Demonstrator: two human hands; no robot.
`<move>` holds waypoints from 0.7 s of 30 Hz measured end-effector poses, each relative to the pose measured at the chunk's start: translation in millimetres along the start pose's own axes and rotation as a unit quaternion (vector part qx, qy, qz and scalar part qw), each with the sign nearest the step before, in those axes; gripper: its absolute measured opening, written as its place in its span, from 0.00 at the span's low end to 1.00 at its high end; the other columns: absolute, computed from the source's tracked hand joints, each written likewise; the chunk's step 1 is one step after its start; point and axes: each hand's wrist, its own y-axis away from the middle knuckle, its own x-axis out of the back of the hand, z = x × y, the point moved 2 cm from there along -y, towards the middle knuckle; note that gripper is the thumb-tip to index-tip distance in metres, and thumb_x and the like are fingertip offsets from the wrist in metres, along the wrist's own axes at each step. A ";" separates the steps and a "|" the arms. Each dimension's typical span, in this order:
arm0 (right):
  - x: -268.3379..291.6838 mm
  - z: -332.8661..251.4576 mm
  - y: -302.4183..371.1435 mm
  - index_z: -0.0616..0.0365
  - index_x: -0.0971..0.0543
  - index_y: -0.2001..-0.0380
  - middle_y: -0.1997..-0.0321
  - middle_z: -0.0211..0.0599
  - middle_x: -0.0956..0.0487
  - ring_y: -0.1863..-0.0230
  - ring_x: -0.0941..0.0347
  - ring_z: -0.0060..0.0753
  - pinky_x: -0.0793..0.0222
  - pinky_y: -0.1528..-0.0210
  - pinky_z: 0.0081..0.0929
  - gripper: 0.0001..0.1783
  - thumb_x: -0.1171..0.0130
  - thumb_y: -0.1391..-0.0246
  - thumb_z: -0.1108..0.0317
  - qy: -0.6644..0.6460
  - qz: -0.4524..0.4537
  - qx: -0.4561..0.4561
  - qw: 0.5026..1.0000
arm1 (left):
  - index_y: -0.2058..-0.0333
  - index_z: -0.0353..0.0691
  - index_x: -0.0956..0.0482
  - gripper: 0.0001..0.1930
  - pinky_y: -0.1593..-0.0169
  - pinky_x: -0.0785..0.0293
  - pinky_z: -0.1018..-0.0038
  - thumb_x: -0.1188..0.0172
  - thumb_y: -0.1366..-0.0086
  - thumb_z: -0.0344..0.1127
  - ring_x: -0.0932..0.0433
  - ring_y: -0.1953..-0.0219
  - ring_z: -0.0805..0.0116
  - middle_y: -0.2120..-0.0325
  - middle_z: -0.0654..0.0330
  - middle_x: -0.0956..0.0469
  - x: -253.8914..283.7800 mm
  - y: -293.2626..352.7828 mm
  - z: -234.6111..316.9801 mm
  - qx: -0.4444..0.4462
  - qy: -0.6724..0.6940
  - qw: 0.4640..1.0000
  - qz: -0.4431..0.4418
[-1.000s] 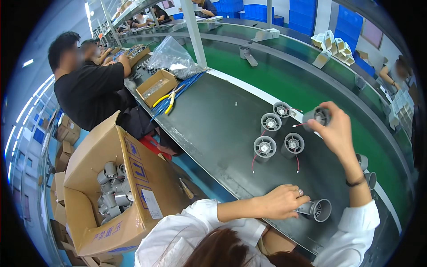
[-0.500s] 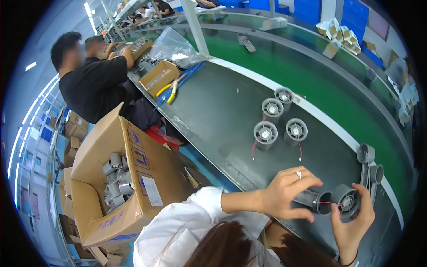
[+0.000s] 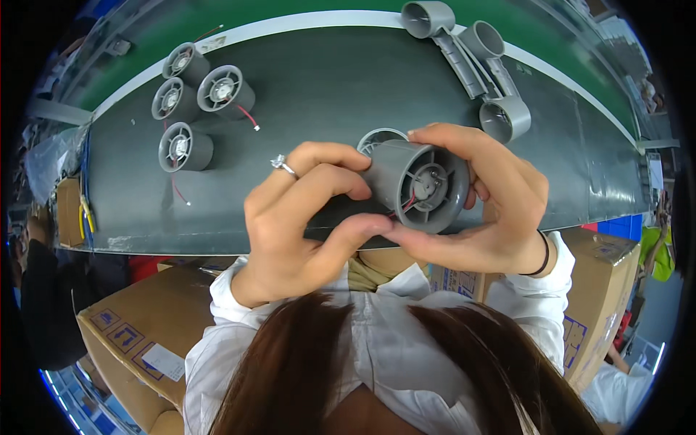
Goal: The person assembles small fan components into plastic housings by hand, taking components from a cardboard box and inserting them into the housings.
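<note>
A grey cylindrical fan housing (image 3: 389, 172) is raised between my two hands, its spoked open end with the motor hub turned toward me. My right hand (image 3: 500, 206) wraps around its right side, fingers over the top and thumb along the lower rim. Curled fingers of my left hand (image 3: 301, 217), which wears a ring, touch its left side. The left thumb tip lies by the lower rim, close to the short red wire (image 3: 411, 201) and the right thumb. Just behind, the rim of another grey cylinder (image 3: 383, 133) shows, mostly hidden.
Several fan housings (image 3: 225, 88) with red wires stand on the dark table (image 3: 304, 80) at left. Grey shells with round heads and long handles (image 3: 507, 118) lie at far right. Beyond the white edge strip runs a green belt (image 3: 312, 7). Cardboard boxes (image 3: 167, 312) flank me.
My view has swung right. The fan housing is now lifted and centred between both hands; my left hand has closed in on it from the side.
</note>
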 end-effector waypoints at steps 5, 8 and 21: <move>2.3 5.3 5.1 0.72 0.26 0.56 0.62 0.41 0.21 0.72 0.27 0.16 0.35 0.76 0.11 0.38 0.21 0.74 0.66 -0.056 0.000 -0.048 0.997 | 0.74 0.31 0.23 0.09 0.65 0.27 0.73 0.33 0.55 0.25 0.23 0.71 0.63 0.63 0.46 0.24 0.3 0.5 -3.8 -0.003 0.070 0.997 -0.038; -1.8 9.3 6.6 0.73 0.27 0.56 0.62 0.42 0.21 0.71 0.26 0.17 0.32 0.73 0.12 0.39 0.21 0.74 0.65 -0.082 0.014 -0.052 0.995 | 0.75 0.31 0.23 0.07 0.65 0.27 0.73 0.35 0.54 0.23 0.23 0.71 0.62 0.62 0.44 0.24 -5.6 3.4 -4.4 0.002 0.086 0.996 -0.032; -9.0 35.9 -17.1 0.73 0.26 0.62 0.49 0.71 0.30 0.62 0.24 0.42 0.28 0.54 0.34 0.36 0.25 0.67 0.53 -0.120 -0.006 0.064 0.991 | 0.73 0.28 0.28 0.02 0.60 0.27 0.77 0.44 0.43 0.20 0.23 0.64 0.70 0.54 0.41 0.27 -12.0 4.4 -14.3 0.168 0.279 0.946 0.000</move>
